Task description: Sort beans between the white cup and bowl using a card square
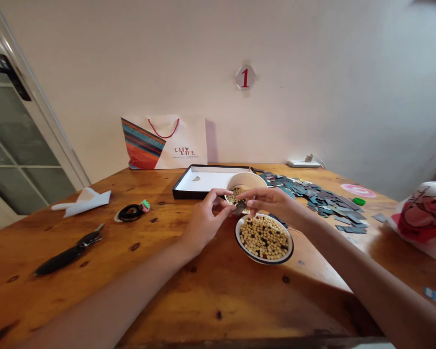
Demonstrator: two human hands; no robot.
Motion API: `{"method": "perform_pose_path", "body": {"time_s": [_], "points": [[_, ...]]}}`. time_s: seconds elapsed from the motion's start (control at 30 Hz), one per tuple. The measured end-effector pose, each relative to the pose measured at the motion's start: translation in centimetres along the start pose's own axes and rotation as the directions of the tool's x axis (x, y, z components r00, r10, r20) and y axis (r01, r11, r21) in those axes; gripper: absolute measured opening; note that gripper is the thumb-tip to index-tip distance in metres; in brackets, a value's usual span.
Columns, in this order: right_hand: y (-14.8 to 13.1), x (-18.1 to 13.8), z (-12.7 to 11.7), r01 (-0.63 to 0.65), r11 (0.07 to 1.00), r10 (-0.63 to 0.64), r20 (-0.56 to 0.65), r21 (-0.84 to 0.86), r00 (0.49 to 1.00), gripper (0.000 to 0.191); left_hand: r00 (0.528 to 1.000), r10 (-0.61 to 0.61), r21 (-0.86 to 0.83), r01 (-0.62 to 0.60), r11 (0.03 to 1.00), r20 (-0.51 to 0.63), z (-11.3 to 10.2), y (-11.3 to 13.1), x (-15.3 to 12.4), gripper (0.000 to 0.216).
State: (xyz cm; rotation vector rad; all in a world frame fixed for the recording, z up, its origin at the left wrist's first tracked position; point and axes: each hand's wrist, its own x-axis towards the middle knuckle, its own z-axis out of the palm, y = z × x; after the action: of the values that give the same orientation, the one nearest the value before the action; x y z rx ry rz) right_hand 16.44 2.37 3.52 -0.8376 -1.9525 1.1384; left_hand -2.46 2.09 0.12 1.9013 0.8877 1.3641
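Above the table's middle, my left hand pinches a small dark flat piece between thumb and fingers. My right hand meets it from the other side, its curled fingertips closed at the piece's edge. Just beyond the fingers is a white tub holding pale and dark beans or beads, partly covered by my hands. Below my right hand stands a white bowl with a dark rim, filled with yellowish beans or beads mixed with dark ones.
A shallow black-edged tray lies behind. Dark flat pieces are heaped at right, near a green cap and a red-and-white bag. At left lie a black-handled tool, a black coil and white paper. A paper bag stands behind.
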Motion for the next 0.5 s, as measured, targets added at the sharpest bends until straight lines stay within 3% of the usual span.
{"method": "perform_pose_path", "body": {"time_s": [0.3, 0.5], "points": [[0.8, -0.1, 0.9, -0.027, 0.994, 0.022, 0.046, 0.106, 0.999, 0.019, 0.998, -0.032, -0.079, 0.027, 0.997, -0.058, -0.3, 0.0, 0.4, 0.024], [0.7, 0.1, 1.3, -0.034, 0.967, 0.037, -0.004, 0.253, 0.999, 0.018, 0.993, 0.023, 0.038, -0.019, 0.999, -0.113, -0.3, 0.3, 0.3, 0.021]]}}
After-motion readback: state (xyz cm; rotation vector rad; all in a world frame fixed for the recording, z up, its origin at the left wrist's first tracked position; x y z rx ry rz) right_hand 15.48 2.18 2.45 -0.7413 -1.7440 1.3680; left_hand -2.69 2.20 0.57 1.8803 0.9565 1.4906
